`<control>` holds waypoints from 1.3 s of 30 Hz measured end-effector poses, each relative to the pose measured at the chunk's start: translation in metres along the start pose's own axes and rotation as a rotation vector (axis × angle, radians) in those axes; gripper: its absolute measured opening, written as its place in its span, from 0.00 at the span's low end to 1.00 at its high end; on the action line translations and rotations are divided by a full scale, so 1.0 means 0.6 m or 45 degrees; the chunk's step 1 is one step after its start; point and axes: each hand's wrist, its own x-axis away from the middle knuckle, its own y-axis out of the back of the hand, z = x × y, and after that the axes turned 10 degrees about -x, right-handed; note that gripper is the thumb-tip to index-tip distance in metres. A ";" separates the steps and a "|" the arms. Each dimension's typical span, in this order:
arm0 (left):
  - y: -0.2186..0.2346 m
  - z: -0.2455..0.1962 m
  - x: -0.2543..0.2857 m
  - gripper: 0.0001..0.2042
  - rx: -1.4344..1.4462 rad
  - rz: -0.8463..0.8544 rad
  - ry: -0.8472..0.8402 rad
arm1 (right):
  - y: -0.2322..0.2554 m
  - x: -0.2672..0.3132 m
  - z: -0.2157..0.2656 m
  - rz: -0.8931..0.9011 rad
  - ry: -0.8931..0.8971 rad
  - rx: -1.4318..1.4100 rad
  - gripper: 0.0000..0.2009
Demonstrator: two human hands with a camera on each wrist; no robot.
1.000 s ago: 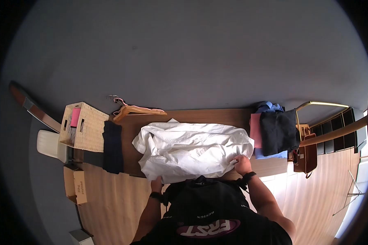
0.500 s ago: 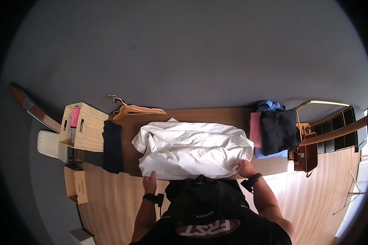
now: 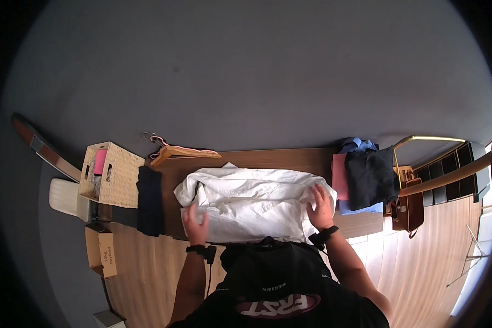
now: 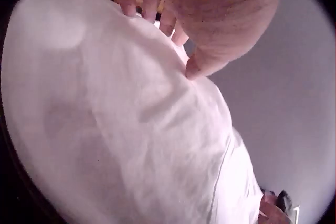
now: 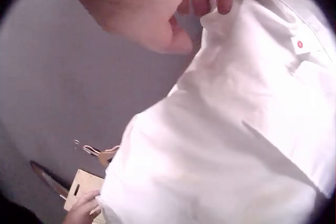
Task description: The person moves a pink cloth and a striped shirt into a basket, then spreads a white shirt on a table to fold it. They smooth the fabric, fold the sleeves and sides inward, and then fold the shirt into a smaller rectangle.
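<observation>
A wrinkled white shirt [image 3: 251, 205] lies lengthwise across the dark wooden table [image 3: 257, 157]. At its left end, my left hand [image 3: 195, 225] is spread with thumb and fingers apart; in the left wrist view the thumb tip and fingertips rest on the cloth. My right hand [image 3: 321, 210] lies over the right end, fingers extended and spread. From the right wrist, its fingertips [image 5: 224, 3] are right at a fold of the cloth, with the thumb apart from them. A small white tag [image 5: 300, 45] with a red dot shows on the shirt.
Wooden hangers [image 3: 183, 151] lie at the table's back left. Dark folded cloth [image 3: 150, 199] sits beside a woven basket [image 3: 123, 175]. On the right is a pile with black cloth [image 3: 370, 177] over pink cloth [image 3: 339, 175] and blue cloth. A brown bag [image 3: 415, 205] stands beyond it.
Both hands have let go of the shirt's near edge. They have moved forward onto its two ends with fingers spread, and the near part now lies flatter.
</observation>
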 end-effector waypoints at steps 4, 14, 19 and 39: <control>-0.081 -0.003 0.052 0.27 -0.051 0.397 -0.370 | -0.056 0.016 -0.077 0.226 -0.128 0.024 0.28; -0.048 0.009 0.095 0.16 -0.058 0.487 -0.189 | -0.061 0.016 -0.093 0.193 -0.122 -0.006 0.26; -0.056 0.032 0.127 0.17 -0.076 0.481 -0.046 | -0.060 0.015 -0.081 0.179 -0.141 0.030 0.26; -0.065 0.019 0.137 0.16 -0.179 0.377 -0.006 | -0.070 0.019 -0.078 0.108 -0.127 0.019 0.25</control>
